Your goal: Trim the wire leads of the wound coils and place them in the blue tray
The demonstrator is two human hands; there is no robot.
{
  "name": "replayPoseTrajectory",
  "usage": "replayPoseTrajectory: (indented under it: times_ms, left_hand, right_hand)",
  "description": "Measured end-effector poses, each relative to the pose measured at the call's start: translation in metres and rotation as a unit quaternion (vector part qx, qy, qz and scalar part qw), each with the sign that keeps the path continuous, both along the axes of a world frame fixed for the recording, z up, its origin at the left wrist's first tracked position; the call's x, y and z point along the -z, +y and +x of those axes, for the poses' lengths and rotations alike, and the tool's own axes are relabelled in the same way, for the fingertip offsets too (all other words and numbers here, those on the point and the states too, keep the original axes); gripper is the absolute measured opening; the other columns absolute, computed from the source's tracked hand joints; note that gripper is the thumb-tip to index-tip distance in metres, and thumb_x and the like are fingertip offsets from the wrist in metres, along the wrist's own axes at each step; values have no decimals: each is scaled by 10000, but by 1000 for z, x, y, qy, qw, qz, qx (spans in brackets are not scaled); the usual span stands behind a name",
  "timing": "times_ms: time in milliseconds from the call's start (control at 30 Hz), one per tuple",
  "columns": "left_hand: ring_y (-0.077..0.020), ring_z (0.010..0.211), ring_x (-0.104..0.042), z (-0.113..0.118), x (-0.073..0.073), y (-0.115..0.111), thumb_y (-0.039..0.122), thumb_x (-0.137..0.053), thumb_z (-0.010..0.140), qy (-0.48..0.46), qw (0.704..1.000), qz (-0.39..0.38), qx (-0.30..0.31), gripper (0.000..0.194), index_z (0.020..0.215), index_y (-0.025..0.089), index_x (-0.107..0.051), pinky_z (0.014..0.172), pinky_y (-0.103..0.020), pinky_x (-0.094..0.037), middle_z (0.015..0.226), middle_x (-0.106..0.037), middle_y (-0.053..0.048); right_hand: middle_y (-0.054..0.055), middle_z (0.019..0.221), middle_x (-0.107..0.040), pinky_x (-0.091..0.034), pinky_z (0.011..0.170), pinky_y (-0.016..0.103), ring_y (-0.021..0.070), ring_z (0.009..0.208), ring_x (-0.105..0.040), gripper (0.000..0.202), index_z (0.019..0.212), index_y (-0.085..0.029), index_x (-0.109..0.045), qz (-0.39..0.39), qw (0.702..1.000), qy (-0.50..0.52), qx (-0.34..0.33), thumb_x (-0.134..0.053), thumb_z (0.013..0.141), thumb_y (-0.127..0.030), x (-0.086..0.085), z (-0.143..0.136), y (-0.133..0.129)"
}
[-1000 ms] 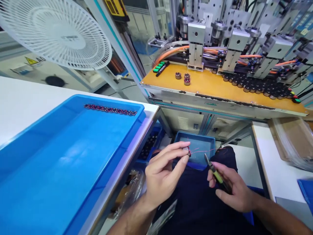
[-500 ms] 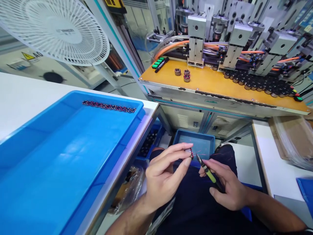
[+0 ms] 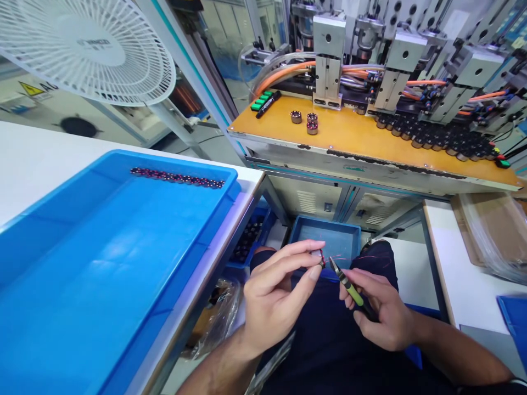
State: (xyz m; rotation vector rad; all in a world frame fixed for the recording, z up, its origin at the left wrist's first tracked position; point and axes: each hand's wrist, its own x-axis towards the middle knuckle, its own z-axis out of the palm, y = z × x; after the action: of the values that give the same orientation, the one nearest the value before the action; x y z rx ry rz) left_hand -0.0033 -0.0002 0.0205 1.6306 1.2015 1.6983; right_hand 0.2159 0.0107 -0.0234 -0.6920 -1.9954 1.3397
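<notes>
Between the thumb and fingertips of my left hand (image 3: 275,291) is a small wire-wound motor stator (image 3: 321,259), mostly covered by the fingers. Thin red wires (image 3: 373,257) stretch from its right side toward my dark-clothed knee. My right hand (image 3: 381,310) grips wire cutters (image 3: 352,291) with green and black handles. Their jaws point up and left, close beside the stator at the wires; whether they touch a wire I cannot tell. Below the hands lies my dark clothing, and behind them a small blue bin (image 3: 325,240) sits low.
A large blue tray (image 3: 123,230) on the left table holds a row of stators (image 3: 177,177). The machine's orange bench (image 3: 349,131) carries 3 loose stators, a black marker (image 3: 268,104) and many dark-topped parts (image 3: 436,137). A white fan (image 3: 94,52) stands at upper left; cardboard (image 3: 489,230) lies right.
The red wires now reach farther right, past the cutters. My right fingers have drawn in around the handles. My left hand keeps its hold, and the whole view has shifted slightly.
</notes>
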Motion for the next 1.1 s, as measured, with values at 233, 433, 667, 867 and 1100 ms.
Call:
replayPoseTrajectory:
  times_ms: [233, 433, 667, 867, 1100]
  left_hand:
    - [-174, 933, -724, -1, 5, 0, -12, -654, 782, -1, 1000, -1, 4, 299, 973, 210, -717, 819, -292, -605, 1075, -750, -57]
    - [-166, 965, -714, -1, 7, 1, -7, -645, 799, -2, 1000, -7, 8, 302, 997, 213, -707, 844, -287, -600, 1091, -740, -50]
    - [-157, 881, -718, -7, 17, 3, -37, -658, 777, 25, 997, 76, 17, 307, 990, 183, -639, 768, -301, -629, 1187, -610, -86]
    - [-196, 953, -696, -12, 22, 6, -22, -740, 713, 80, 989, 122, -17, 584, 1222, 214, -579, 778, -343, -638, 1100, -639, -70]
    - [-170, 973, -683, -8, 15, 5, -52, -744, 701, 202, 964, 159, -74, 492, 1136, 158, -650, 839, -292, -610, 1112, -661, -73]
  right_hand:
    - [58, 922, -653, -522, 900, 338, 163, 848, -631, 608, 1429, -216, -464, 29, 999, -12, 21, -563, 838, -110, 0, -2, 0]
    - [40, 866, -609, -522, 722, 253, 125, 748, -574, 554, 1398, -184, -492, 15, 999, -7, 28, -529, 852, -104, -9, -9, 7]
    - [41, 901, -568, -504, 718, 251, 104, 745, -541, 545, 1416, -199, -459, -109, 993, 18, 45, -543, 880, -147, -12, -4, 7]
    - [50, 979, -571, -511, 767, 274, 108, 783, -549, 589, 1431, -281, -440, -140, 989, 37, 22, -553, 879, -109, -20, 8, -1]
    - [37, 1027, -555, -507, 782, 257, 98, 815, -548, 728, 1452, -381, -372, -138, 989, 55, -4, -500, 845, -2, -30, 18, -13]
